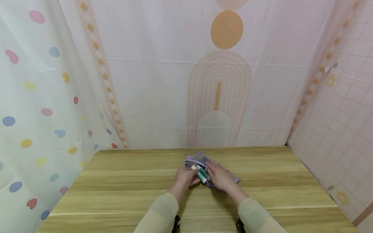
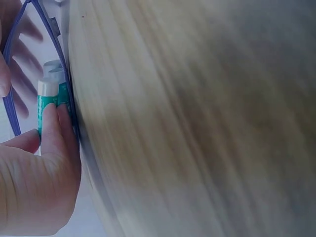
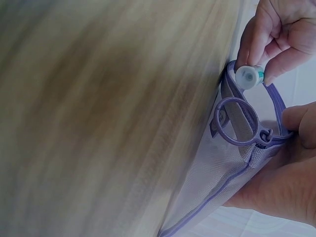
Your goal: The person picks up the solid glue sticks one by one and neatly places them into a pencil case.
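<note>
A mesh zip pouch [image 1: 233,177] with purple edging lies on the table, its mouth spread open towards me. My left hand [image 1: 185,176] pinches a green-and-white glue stick [image 1: 201,176] between thumb and fingers at that mouth. Right beside it is a second glue stick [image 1: 205,172], also green with a white end. My right hand [image 1: 220,176] grips the pouch near its mouth, with the thumb [image 3: 294,118] on the purple rim. From the pouch's corner hangs a purple ring [image 3: 217,122]. A dark item [image 1: 205,159] shows through the mesh; its kind is unclear.
The wood-grain table [image 1: 131,184] reaches back to a patterned curtain [image 1: 157,97]. Further printed cloths stand along the left [image 1: 43,97] and right sides [image 1: 344,129].
</note>
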The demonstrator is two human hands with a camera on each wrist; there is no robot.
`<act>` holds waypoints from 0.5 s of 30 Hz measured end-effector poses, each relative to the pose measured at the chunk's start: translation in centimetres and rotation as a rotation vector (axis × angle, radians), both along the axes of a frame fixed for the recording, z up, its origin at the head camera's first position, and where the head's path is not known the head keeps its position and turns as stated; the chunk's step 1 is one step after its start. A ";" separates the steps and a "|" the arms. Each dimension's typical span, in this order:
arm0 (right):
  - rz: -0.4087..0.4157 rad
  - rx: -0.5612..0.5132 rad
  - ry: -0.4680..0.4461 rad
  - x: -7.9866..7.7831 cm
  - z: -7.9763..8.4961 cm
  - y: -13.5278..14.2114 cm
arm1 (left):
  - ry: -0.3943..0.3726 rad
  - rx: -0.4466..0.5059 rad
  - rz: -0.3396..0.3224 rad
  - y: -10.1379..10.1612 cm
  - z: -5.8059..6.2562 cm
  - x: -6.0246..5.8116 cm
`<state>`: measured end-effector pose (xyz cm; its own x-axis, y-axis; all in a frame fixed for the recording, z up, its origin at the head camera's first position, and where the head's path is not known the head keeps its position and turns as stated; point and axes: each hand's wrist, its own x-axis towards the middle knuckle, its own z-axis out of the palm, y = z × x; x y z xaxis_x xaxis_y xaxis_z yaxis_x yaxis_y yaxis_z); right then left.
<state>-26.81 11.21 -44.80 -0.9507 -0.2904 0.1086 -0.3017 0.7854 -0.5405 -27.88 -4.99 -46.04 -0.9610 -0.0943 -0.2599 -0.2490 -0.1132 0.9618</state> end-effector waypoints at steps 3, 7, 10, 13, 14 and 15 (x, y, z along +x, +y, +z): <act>0.001 -0.001 0.002 0.0 0.0 0.0 | -0.003 0.004 -0.008 0.0 0.0 0.1; -0.001 -0.008 0.000 0.1 0.1 0.0 | -0.010 0.032 -0.024 0.1 -0.1 0.0; -0.002 -0.012 0.000 0.1 0.2 -0.1 | -0.018 0.057 -0.027 0.1 -0.1 -0.2; 0.005 -0.014 -0.001 0.1 0.2 0.0 | -0.024 0.081 -0.023 0.1 -0.1 -0.2; 0.009 -0.015 0.000 0.1 0.2 0.0 | -0.025 0.087 -0.022 0.2 -0.1 -0.2; 0.015 -0.017 0.000 0.1 0.3 0.0 | -0.026 0.096 -0.020 0.2 0.0 -0.2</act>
<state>-26.66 11.19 -44.53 -0.9463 -0.3028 0.1136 -0.3133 0.7713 -0.5540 -28.03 -4.76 -46.06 -0.9553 -0.0487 -0.2916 -0.2768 -0.1992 0.9401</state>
